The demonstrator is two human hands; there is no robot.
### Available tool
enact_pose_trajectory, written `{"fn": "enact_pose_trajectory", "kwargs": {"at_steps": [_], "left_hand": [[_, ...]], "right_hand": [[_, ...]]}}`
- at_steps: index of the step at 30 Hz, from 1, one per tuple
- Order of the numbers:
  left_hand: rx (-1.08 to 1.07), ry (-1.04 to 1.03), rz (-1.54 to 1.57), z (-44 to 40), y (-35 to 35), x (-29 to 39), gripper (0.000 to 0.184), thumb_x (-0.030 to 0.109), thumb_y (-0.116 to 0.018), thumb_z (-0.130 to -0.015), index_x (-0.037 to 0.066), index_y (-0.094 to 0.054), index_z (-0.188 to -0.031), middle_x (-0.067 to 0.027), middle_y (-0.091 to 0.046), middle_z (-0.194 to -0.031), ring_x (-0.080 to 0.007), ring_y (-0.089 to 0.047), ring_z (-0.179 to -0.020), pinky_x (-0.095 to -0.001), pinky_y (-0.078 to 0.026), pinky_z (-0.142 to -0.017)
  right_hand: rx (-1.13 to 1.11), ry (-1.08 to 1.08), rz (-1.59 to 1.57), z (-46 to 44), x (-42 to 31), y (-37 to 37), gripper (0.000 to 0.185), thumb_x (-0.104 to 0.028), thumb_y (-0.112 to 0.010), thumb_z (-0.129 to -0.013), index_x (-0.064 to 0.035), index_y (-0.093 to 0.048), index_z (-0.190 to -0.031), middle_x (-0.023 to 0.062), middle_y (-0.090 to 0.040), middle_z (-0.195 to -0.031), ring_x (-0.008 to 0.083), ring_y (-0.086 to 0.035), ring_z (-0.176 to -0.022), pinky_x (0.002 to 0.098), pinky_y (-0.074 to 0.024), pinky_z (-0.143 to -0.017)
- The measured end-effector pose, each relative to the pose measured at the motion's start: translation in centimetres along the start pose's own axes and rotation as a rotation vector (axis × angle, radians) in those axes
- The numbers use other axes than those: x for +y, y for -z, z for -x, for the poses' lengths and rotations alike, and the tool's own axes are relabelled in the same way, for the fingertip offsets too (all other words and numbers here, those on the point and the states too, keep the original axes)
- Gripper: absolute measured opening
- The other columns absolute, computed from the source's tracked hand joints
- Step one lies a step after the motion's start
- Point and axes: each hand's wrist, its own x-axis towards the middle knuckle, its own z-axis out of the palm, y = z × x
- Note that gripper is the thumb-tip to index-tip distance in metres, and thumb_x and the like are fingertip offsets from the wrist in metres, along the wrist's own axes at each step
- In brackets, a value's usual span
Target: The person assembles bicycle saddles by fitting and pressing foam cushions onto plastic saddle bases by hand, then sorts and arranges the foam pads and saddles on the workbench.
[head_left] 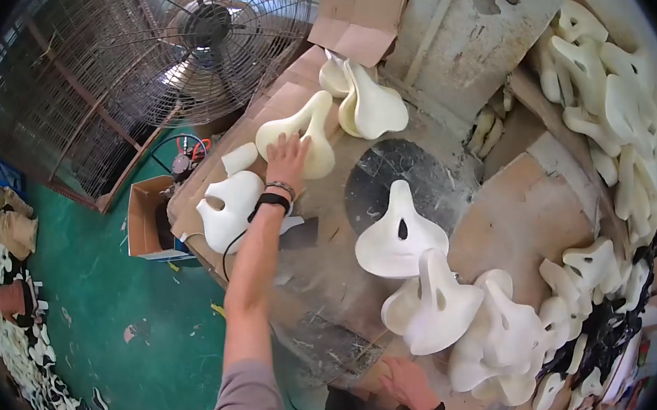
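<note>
Cream foam bicycle saddle pads lie about the cardboard-covered worktop. On one saddle pad [322,144] at the back left, my left hand [286,160] rests with its fingers stretched out over the surface. Close beside my left wrist is a whiter saddle pad [227,219], and a small foam piece [240,159] lies behind it. My right hand [409,385] is low at the near edge, fingers apart and nothing in it. To its right is a stack of saddle pads [499,335]. A single saddle pad [401,237] with a slot sits mid-table, partly over a dark round patch [369,173].
A large caged fan [205,27] stands at the back left. Nested saddle pads [370,102] sit at the back, with a big pile [624,113] at the far right. An open carton [148,222] stands on the green floor [117,304], left of the worktop.
</note>
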Motion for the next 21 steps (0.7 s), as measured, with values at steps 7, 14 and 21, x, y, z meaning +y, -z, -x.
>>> {"fn": "enact_pose_trajectory", "kwargs": {"at_steps": [7,14,21], "left_hand": [[-0.033,0.006,0.371,-3.4,7.2,3.4,0.092,0.027,-0.083,-0.062,0.014,-0.045,-0.145,-0.0118,-0.056,-0.129,-0.0357,-0.046,-0.128,-0.0527,-0.036,-0.11],[0.114,0.736,1.536,4.1,15.4,8.2,0.066,0.024,-0.072,-0.089,-0.002,-0.043,-0.142,-0.0163,-0.058,-0.133,-0.0288,-0.059,-0.118,-0.0434,-0.048,-0.1],[0.202,0.977,2.337,18.4,23.8,14.3,0.064,0.028,-0.054,-0.098,0.003,-0.032,-0.152,-0.014,-0.044,-0.152,-0.0296,-0.044,-0.137,-0.0485,-0.035,-0.115]], "right_hand": [[-0.01,-0.074,0.05,1.7,0.6,-0.2,0.042,-0.023,-0.067,-0.088,-0.0041,-0.058,-0.125,0.0207,-0.065,-0.108,0.0399,-0.063,-0.097,0.0471,-0.052,-0.082],[0.146,-0.069,0.045,4.2,0.7,-0.4,0.038,-0.022,-0.065,-0.088,-0.0063,-0.058,-0.123,0.0188,-0.064,-0.101,0.0406,-0.063,-0.09,0.0483,-0.0519,-0.077],[0.459,-0.136,-0.072,8.4,2.9,-0.3,0.028,-0.022,-0.066,-0.088,-0.0055,-0.058,-0.11,0.0165,-0.063,-0.095,0.0375,-0.064,-0.087,0.0479,-0.0523,-0.075]]}}
